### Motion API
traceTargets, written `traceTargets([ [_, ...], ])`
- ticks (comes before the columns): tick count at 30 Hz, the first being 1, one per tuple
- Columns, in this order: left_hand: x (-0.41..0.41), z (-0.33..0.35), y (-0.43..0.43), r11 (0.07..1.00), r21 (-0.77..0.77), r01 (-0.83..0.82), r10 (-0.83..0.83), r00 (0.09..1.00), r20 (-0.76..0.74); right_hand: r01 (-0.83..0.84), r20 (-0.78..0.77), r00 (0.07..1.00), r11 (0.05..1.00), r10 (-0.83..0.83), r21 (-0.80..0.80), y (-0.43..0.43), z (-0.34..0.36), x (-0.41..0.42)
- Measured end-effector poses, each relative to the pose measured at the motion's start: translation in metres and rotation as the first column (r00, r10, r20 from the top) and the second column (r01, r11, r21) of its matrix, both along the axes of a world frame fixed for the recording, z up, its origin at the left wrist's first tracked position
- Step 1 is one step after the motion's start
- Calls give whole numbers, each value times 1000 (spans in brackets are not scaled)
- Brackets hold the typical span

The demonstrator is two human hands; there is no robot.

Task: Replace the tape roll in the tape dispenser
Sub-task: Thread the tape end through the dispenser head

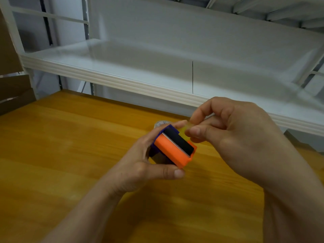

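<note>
My left hand [140, 165] grips a small tape dispenser [172, 149] with an orange front, a black roller and a purple body, held above the wooden table [61, 146]. My right hand [236, 137] pinches the free end of clear yellowish tape [184, 128] between thumb and forefinger, just beyond the dispenser's far side. Behind the dispenser, a whitish roll-like object [160, 123] peeks out on the table, mostly hidden by my left fingers.
A white metal shelf [122, 81] runs across behind the table, its front edge just beyond my hands. Brown cardboard boxes [12, 81] stand at the far left. A dark object [298, 141] sits at the right table edge.
</note>
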State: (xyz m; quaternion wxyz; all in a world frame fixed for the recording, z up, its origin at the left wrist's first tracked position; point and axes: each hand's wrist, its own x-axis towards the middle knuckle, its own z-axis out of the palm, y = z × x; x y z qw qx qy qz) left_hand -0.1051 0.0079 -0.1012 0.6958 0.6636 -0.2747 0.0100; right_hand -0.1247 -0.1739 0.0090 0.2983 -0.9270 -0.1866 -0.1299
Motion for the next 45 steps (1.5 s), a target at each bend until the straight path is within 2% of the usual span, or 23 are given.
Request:
traceTargets([
  [6,1,-3,0,1000,7,9,-8,1000,-13,-14,10,1000,985,16,-172,0,3,-5],
  [11,4,-3,1,1000,3,8,-8,1000,-7,-86,-30,996,994,84,-70,0,5,-4],
  [18,3,-2,1,999,-33,12,-12,1000,2,-157,-110,983,981,144,-114,3,8,-3],
  [26,2,-1,1,1000,-13,0,0,1000,5,-181,-30,984,965,178,-190,3,6,-5],
  [29,1,0,0,1000,-4,-7,7,1000,12,-185,-47,983,958,179,-221,4,6,-7],
  [45,-5,6,-6,983,163,-88,75,994,81,-135,11,990,975,139,-178,1,3,-6],
])
